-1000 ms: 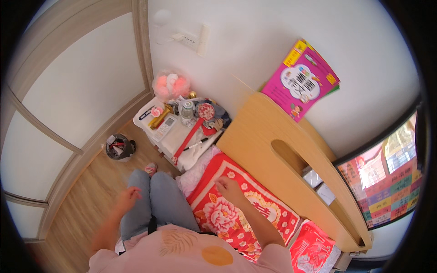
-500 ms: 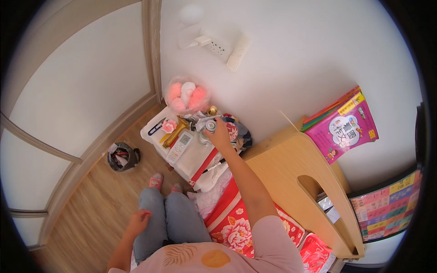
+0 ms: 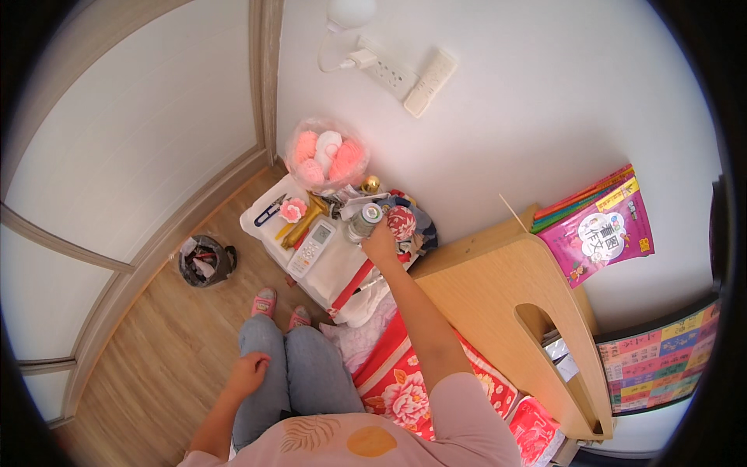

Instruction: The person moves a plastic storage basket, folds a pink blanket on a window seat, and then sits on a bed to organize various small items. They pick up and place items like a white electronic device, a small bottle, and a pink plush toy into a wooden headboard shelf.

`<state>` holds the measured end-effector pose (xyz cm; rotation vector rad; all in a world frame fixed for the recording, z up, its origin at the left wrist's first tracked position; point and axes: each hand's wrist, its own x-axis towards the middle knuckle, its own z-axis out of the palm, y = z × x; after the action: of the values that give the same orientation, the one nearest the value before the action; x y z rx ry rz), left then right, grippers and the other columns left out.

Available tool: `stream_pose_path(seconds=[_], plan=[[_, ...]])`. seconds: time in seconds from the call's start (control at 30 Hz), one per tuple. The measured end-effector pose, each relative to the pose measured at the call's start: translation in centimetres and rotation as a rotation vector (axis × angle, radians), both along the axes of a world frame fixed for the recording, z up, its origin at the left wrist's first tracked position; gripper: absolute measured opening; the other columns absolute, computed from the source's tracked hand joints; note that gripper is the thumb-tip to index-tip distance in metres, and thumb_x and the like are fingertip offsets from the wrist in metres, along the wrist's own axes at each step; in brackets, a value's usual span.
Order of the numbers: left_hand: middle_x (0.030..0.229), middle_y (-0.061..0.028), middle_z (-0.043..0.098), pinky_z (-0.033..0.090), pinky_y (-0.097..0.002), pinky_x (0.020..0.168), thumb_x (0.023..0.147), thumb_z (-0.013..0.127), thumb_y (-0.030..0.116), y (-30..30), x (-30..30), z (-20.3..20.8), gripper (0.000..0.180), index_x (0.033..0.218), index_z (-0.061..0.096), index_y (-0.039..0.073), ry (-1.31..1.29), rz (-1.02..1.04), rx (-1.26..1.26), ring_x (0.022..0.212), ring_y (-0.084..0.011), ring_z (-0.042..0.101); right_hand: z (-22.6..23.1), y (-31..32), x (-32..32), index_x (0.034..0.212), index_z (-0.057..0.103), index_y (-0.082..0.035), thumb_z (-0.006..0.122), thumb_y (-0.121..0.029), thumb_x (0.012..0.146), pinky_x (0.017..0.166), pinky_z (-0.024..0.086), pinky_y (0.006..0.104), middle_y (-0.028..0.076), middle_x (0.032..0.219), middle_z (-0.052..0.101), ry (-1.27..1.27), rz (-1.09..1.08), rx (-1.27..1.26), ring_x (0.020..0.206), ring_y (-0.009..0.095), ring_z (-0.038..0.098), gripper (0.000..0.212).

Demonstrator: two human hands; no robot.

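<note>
My right hand (image 3: 380, 247) reaches to the crowded white-covered surface, its fingers wrapped against the side of a small clear glass jar (image 3: 358, 231) with a round silvery and green lid. The far fingers are partly hidden behind the jar. Close by on the cover lie a white remote control (image 3: 313, 247), a gold tube-like item (image 3: 302, 227), a pink flower ornament (image 3: 293, 210) and a dark blue cutter-like tool (image 3: 271, 210). A red and white patterned ball (image 3: 401, 222) sits just right of the jar. My left hand (image 3: 249, 373) hangs by my left thigh, fingers curled in with nothing visible in them.
Behind the surface stands a clear bag of pink and white yarn-like balls (image 3: 327, 154). A small bin (image 3: 207, 261) is on the wooden floor to the left. At right are a wooden panel (image 3: 482, 272), books (image 3: 603, 233) and a red floral cloth (image 3: 405, 393).
My right hand has shifted from over the jar's lid to its near right side. The whole view has moved slightly; my left hand stays by the thigh.
</note>
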<state>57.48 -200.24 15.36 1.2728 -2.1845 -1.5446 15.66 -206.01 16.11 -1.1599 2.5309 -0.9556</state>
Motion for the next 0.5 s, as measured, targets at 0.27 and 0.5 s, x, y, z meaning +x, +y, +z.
stream_pose_path(seconds=[0.27,0.5], plan=[[0.072,-0.0117,0.059,0.045,-0.0286,0.058,0.078,0.051,0.004,0.3,0.3,-0.1,0.010,0.084,0.059,0.002,0.026,0.026,0.049,0.064,-0.0195,0.057,-1.1,1.8,0.0,0.090,0.046,0.004,0.053,-0.001,0.069,0.068,0.045,0.0437,0.026,0.077,0.057,-0.014,-0.049,-0.081,0.076,0.040,0.056,0.022],[0.075,-0.0107,0.059,0.045,-0.0272,0.061,0.080,0.052,0.007,-1.1,-1.2,-3.7,0.011,0.086,0.058,0.001,0.114,0.082,0.140,0.067,-0.0170,0.057,3.2,5.0,2.7,0.091,0.049,0.005,0.052,0.000,0.078,0.064,0.051,0.0250,0.013,0.080,0.059,-0.617,0.088,-0.208,0.073,0.018,0.062,0.014]])
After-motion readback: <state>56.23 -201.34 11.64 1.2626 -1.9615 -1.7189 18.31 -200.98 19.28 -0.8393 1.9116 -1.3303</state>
